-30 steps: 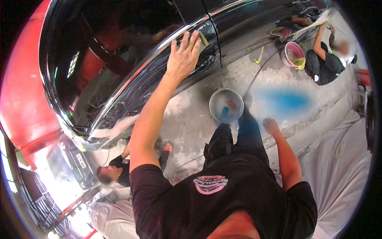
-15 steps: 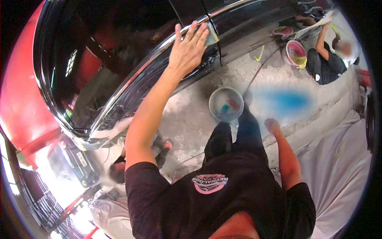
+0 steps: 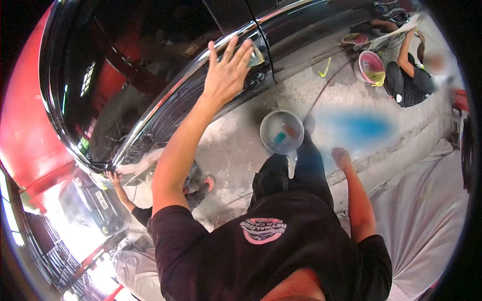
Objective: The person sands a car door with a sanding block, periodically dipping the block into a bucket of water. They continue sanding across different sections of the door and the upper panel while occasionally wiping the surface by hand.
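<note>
Fingers spread, my left hand (image 3: 226,75) lies on the black car's side panel just below the chrome strip (image 3: 201,61). A pale yellow-green pad (image 3: 257,56) is held under it, its edge showing beyond the fingertips. Wet, cloudy streaks mark the glossy panel (image 3: 170,118) around and below the hand. My right hand (image 3: 341,158) hangs low at my side, away from the car, fingers curled in with nothing visible in them. Between the car and my legs is a round bucket (image 3: 282,132) of cloudy liquid with a teal piece and a reddish-brown piece inside.
At the upper right, a person in dark clothes (image 3: 412,80) crouches by the car near a pink bucket (image 3: 370,66) with a yellow cloth on its rim. Another person's hand (image 3: 114,176) touches the car's lower end at left. A pale sheet (image 3: 416,215) covers something at right.
My left hand and the pad have slid left and slightly down along the panel. The person at lower left has brought a hand into view against the car.
</note>
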A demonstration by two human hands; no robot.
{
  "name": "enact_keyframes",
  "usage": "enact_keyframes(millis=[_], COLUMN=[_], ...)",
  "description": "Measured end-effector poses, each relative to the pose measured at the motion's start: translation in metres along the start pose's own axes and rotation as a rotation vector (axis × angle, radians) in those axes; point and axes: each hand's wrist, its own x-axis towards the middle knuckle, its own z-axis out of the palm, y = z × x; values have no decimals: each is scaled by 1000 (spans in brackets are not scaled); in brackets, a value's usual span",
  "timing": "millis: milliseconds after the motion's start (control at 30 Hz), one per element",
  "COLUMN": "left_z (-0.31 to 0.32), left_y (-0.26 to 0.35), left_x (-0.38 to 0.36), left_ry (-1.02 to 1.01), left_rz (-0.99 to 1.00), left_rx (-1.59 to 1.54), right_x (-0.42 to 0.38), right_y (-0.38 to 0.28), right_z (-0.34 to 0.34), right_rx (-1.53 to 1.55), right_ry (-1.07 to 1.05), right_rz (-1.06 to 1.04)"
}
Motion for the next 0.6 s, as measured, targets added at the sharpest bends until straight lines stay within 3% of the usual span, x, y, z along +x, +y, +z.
enact_keyframes(millis=[167,300,433,467,533,600], left_z=[-7,-9,-10,-9,-15,-15], left_y=[9,-4,3,0,-12,-26], left_x=[31,-6,20,15,-14,-52], left_ry=[66,20,34,54,25,-38], left_rz=[-35,-94,-60,-62,-90,-137], left_rx=[-34,-22,-26,-61,-31,14], right_x=[4,4,2,3,4,10], right_y=[14,-3,-4,-6,-16,-12], right_z=[6,-1,-1,-3,-14,-14], right_rx=[-59,13,-7,-15,49,35], right_ry=[-96,10,-8,-14,-115,-52], right_rz=[-27,-64,-97,-114,82,-27])
